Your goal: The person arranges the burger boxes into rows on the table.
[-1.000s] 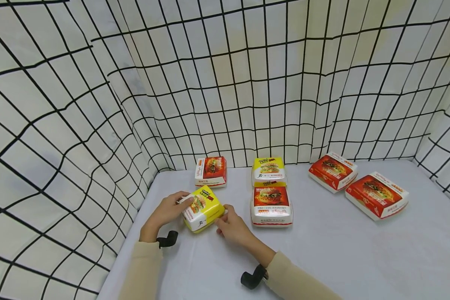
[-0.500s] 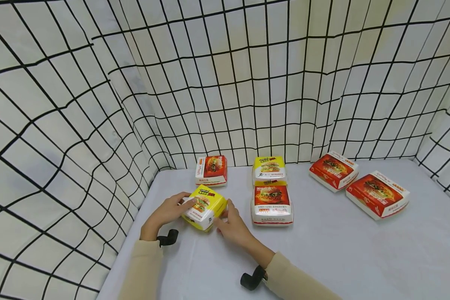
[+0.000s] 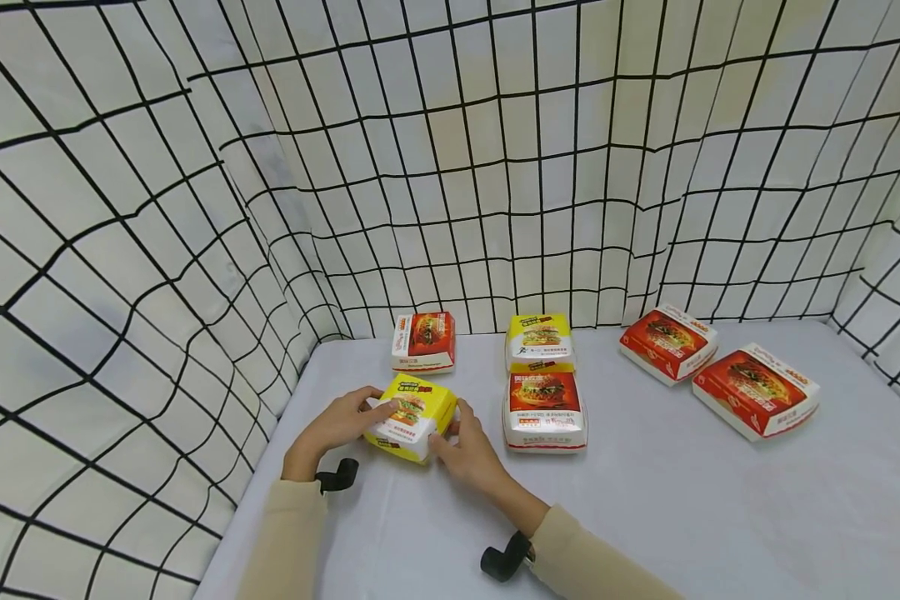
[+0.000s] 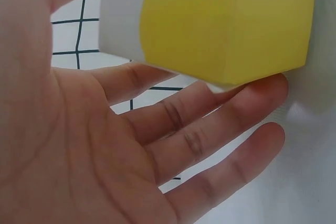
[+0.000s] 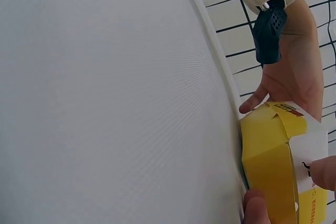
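Note:
A yellow-and-white burger box is held between my two hands at the left of the table in the head view. My left hand grips its left side, thumb on top and fingers reaching behind and beneath. In the left wrist view, the fingers spread under the box's yellow lower edge. On the other side, my right hand pinches the right front corner between thumb and fingers. The right wrist view has a thumb on the box's printed white face and a fingertip at its yellow side.
Behind the held box lies a red-and-white burger box. To its right, a yellow box stands behind another red-and-white box. Two red boxes lie farther right. Black-gridded white walls border the white table.
Between my hands, the yellow burger box has turned a little, its printed front swinging round toward me. My right fingers have shifted slightly up along its right side. The other boxes stay put.

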Motion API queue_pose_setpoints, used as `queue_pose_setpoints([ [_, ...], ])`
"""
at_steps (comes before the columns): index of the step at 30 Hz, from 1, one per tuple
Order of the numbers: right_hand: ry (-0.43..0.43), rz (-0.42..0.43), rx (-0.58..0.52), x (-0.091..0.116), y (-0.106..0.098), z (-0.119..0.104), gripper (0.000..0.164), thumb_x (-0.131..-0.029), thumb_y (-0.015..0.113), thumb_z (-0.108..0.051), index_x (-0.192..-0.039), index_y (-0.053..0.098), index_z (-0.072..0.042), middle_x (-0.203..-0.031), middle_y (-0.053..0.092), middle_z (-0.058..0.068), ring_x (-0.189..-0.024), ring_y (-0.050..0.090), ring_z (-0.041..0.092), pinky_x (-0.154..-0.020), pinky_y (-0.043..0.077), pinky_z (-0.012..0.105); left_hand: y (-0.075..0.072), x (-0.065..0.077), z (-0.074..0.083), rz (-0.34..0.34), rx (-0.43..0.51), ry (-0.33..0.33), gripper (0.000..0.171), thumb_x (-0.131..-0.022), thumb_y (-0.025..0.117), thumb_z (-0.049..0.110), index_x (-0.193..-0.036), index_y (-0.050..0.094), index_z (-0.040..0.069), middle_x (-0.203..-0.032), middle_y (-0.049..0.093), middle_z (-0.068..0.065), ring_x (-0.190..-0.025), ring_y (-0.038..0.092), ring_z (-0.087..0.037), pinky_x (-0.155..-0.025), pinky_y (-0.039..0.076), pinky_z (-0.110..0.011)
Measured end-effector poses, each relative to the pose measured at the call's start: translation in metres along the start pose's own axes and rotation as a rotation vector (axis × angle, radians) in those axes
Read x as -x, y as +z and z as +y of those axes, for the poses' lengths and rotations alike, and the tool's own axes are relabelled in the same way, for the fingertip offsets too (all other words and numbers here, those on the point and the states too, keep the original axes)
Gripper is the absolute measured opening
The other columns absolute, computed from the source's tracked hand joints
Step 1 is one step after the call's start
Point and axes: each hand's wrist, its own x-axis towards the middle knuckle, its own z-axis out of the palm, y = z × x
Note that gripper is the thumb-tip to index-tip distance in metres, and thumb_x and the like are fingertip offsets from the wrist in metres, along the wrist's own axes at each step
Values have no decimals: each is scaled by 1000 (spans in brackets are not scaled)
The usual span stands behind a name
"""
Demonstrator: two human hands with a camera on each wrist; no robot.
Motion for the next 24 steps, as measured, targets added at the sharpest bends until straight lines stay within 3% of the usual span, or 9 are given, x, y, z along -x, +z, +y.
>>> queue_pose_setpoints([
  [10, -53, 15, 10, 1, -2, -2, 77, -102, 64, -21, -161, 18, -3, -109, 60, 13, -78, 63, 17, -67, 51, 29, -3, 2, 2, -5, 56, 52, 55, -104, 49, 55, -135, 59, 10, -102, 68, -8, -80, 59, -19, -68, 46, -30],
  [19, -14, 12, 16, 0, -2, -1, 74, -102, 62, -15, -161, 19, -5, -104, 61, 10, -78, 63, 17, -67, 52, 28, -4, 3, -1, -43, 58, 44, 58, -105, 48, 54, -142, 56, 10, -114, 68, -10, -87, 60, -19, -74, 49, -31],
  [24, -21, 11, 7, -3, -2, 2, 74, -101, 62, -12, -161, 19, -4, -103, 60, 11, -77, 63, 17, -67, 53, 29, -6, 4, -2, -64, 85, 49, 61, -105, 51, 50, -147, 51, 6, -111, 68, -11, -86, 60, -19, -76, 52, -35],
])
